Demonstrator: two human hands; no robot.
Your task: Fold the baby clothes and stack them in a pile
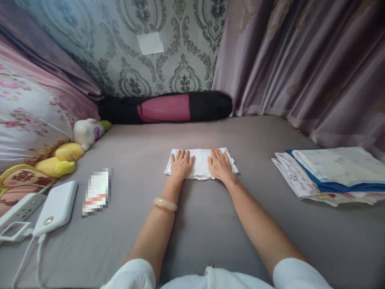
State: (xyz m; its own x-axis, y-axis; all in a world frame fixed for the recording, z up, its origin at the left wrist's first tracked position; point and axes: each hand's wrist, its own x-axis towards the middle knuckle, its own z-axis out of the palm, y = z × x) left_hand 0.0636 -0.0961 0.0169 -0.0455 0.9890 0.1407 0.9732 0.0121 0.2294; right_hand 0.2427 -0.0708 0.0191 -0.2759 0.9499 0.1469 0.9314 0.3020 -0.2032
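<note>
A white folded cloth (pixel 201 160) lies flat on the grey bed sheet (pixel 204 224) in front of me. On its left part rests my left hand (pixel 182 163), palm down with the fingers stretched out. My right hand (pixel 220 163) lies the same way on the right part, fingers flat and slightly spread. Between the hands the cloth's middle shows, with a slightly uneven near edge. A pale bangle (pixel 165 204) sits on my left wrist. Whatever lies under the palms is hidden.
Folded cloths (pixel 331 166), white patterned and blue, are stacked at the right. At the left are a white power bank (pixel 55 206) with cables, a power strip (pixel 22 208), a blurred packet (pixel 96 192) and plush toys (pixel 87 133). A black and pink long bag (pixel 164 108) lies along the wall.
</note>
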